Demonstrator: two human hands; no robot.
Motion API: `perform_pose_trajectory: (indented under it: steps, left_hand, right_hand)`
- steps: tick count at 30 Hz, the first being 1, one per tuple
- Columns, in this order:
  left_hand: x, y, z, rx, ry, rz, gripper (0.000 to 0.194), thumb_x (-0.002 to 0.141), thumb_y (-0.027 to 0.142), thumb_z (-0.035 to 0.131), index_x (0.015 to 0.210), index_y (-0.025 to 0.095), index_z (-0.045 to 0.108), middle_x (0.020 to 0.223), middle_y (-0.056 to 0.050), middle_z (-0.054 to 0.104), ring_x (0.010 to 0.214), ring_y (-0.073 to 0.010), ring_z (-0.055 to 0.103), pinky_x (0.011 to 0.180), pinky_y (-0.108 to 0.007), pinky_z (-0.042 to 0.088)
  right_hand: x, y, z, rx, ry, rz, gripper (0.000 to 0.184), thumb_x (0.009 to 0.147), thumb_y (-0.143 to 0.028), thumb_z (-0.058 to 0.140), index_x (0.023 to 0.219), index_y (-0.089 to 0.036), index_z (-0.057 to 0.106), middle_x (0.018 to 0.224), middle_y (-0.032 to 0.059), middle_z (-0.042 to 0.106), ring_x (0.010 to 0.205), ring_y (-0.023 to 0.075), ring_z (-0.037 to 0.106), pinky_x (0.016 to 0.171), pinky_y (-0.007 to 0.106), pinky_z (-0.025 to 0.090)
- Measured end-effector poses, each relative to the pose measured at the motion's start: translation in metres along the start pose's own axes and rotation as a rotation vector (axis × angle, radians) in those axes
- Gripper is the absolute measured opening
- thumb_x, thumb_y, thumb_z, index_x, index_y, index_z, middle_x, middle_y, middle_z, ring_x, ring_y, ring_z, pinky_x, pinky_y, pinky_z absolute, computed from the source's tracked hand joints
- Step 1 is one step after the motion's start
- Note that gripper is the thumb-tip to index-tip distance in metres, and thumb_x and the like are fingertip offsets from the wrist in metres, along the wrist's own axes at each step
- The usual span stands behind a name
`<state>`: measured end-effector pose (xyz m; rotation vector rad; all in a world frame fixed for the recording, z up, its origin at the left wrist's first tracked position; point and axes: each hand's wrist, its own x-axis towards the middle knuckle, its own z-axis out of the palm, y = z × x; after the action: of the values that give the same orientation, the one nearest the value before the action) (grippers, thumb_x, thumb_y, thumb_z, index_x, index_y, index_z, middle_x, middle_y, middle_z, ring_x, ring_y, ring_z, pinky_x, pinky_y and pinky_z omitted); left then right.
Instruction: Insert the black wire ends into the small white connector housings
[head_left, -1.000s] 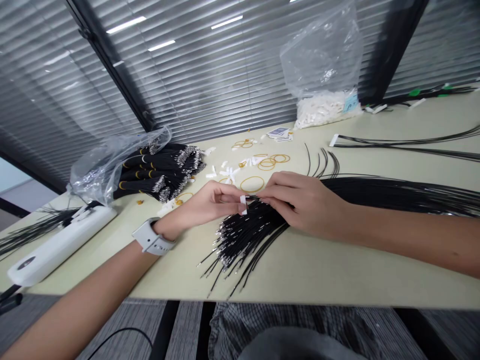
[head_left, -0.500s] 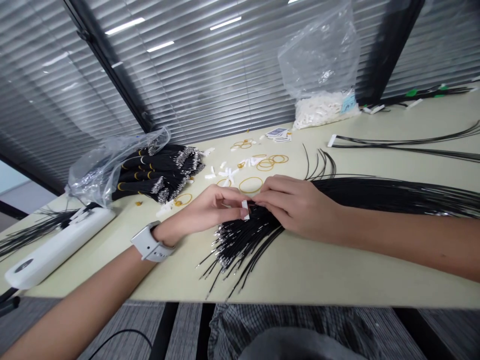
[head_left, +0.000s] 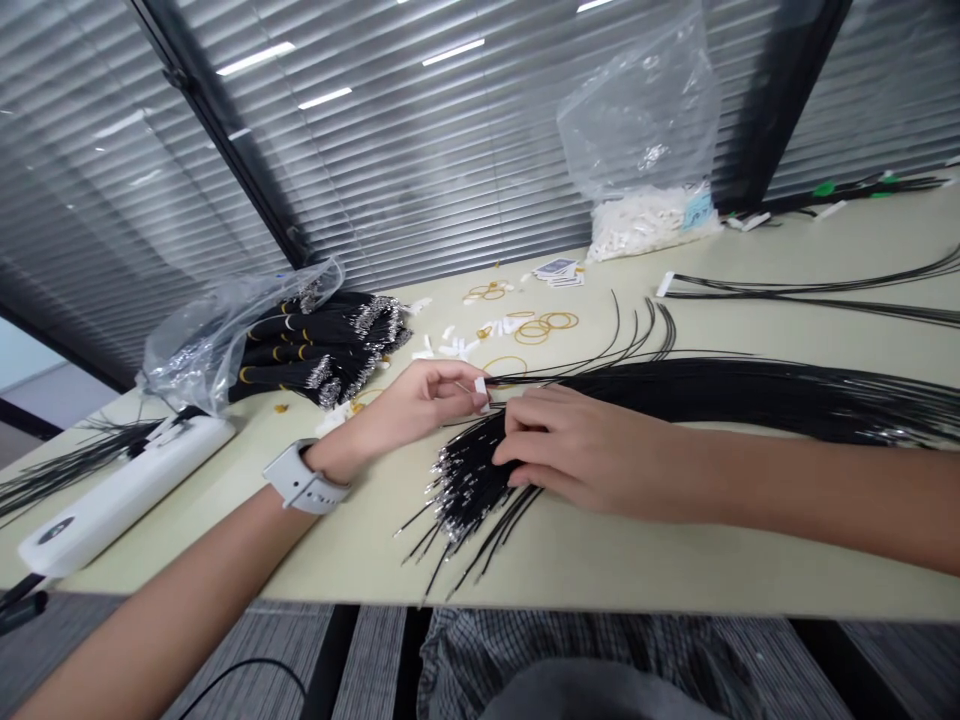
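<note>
A small white connector housing point(head_left: 481, 392) is pinched between the thumb and forefinger of my left hand point(head_left: 420, 400); a few thin black wires run from it to the right. My right hand point(head_left: 577, 450) lies over the big bundle of black wires point(head_left: 690, 385), its fingers bent into the strands just behind the metal-tipped ends point(head_left: 454, 500). Thumb and forefinger close on wire there, though how many strands they grip is hidden. Those tips fan out toward the table's front edge.
Behind my hands lie yellow rubber bands point(head_left: 534, 330) and loose white housings point(head_left: 457, 346). A clear bag of white housings point(head_left: 637, 225) stands by the blinds. Banded wire bundles point(head_left: 300, 345) and a white power strip point(head_left: 127, 495) are left; a wired connector point(head_left: 664, 284) lies right.
My right hand has left the white housing and moved down and toward me onto the wire ends. My left hand has shifted slightly left and up, still holding the housing.
</note>
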<state>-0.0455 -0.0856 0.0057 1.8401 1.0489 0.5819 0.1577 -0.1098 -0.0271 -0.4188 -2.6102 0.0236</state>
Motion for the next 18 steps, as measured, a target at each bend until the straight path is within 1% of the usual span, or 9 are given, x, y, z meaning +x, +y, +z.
perform_pose_trajectory:
  steps: [2,5,8,11,12,15,18]
  left_hand:
    - [0.0005,-0.0006,0.0,0.003,-0.003,-0.011,0.017,0.075,0.022,0.062,0.088,0.01,0.059,0.076,-0.004,0.06,0.07,-0.0095,0.052,0.068,-0.023,0.041]
    - [0.0016,-0.001,-0.0005,-0.015,0.018,-0.028,0.016,0.076,0.023,0.062,0.086,0.01,0.059,0.078,-0.004,0.059,0.072,-0.0098,0.053,0.069,-0.023,0.042]
    - [0.0022,-0.0026,-0.0018,-0.06,0.025,-0.04,0.016,0.076,0.024,0.061,0.083,0.01,0.058,0.078,-0.004,0.058,0.073,-0.0103,0.054,0.07,-0.024,0.043]
    - [0.002,-0.0045,-0.0036,-0.109,0.005,-0.05,0.018,0.076,0.026,0.062,0.084,0.01,0.058,0.081,-0.005,0.058,0.075,-0.0107,0.055,0.074,-0.025,0.044]
    - [0.0018,-0.005,-0.0042,-0.127,0.005,-0.057,0.018,0.076,0.026,0.063,0.085,0.01,0.058,0.082,-0.005,0.058,0.076,-0.0106,0.055,0.076,-0.026,0.044]
    - [0.0012,-0.0054,-0.006,-0.172,0.005,-0.081,0.019,0.075,0.023,0.064,0.088,0.011,0.059,0.085,-0.005,0.059,0.08,-0.0104,0.056,0.081,-0.027,0.044]
    - [0.0014,-0.0046,-0.0067,-0.185,-0.002,-0.101,0.02,0.074,0.02,0.065,0.09,0.011,0.059,0.087,-0.005,0.06,0.081,-0.0105,0.057,0.084,-0.028,0.044]
  right_hand:
    - [-0.0002,0.0004,-0.0008,0.037,-0.017,0.025,0.023,0.09,-0.019,0.039,0.083,-0.012,0.06,0.086,0.0078,0.052,0.083,0.0157,0.045,0.081,0.034,0.038]
    - [-0.0001,0.0012,-0.0014,0.045,0.006,0.045,0.019,0.089,-0.017,0.039,0.08,-0.012,0.055,0.086,0.0074,0.051,0.083,0.0156,0.045,0.08,0.034,0.036]
    - [0.0002,0.0016,0.0003,0.065,0.075,0.081,0.013,0.088,-0.014,0.041,0.08,-0.012,0.052,0.085,0.0053,0.054,0.079,0.0135,0.046,0.075,0.031,0.036]
    - [0.0003,0.0022,0.0018,0.119,0.162,0.119,0.012,0.087,-0.012,0.043,0.082,-0.013,0.055,0.082,0.0023,0.058,0.076,0.0115,0.049,0.073,0.029,0.035]
    - [0.0002,0.0021,0.0019,0.143,0.171,0.126,0.013,0.087,-0.012,0.044,0.084,-0.014,0.056,0.082,0.0017,0.059,0.077,0.0113,0.05,0.073,0.029,0.034]
    - [0.0002,-0.0002,0.0007,0.211,0.137,0.138,0.013,0.086,-0.013,0.046,0.084,-0.016,0.059,0.084,0.0016,0.058,0.08,0.0116,0.051,0.074,0.029,0.035]
    - [0.0012,-0.0047,-0.0013,0.251,0.084,0.153,0.011,0.085,-0.017,0.048,0.08,-0.015,0.058,0.085,0.0031,0.056,0.083,0.0121,0.05,0.077,0.028,0.036]
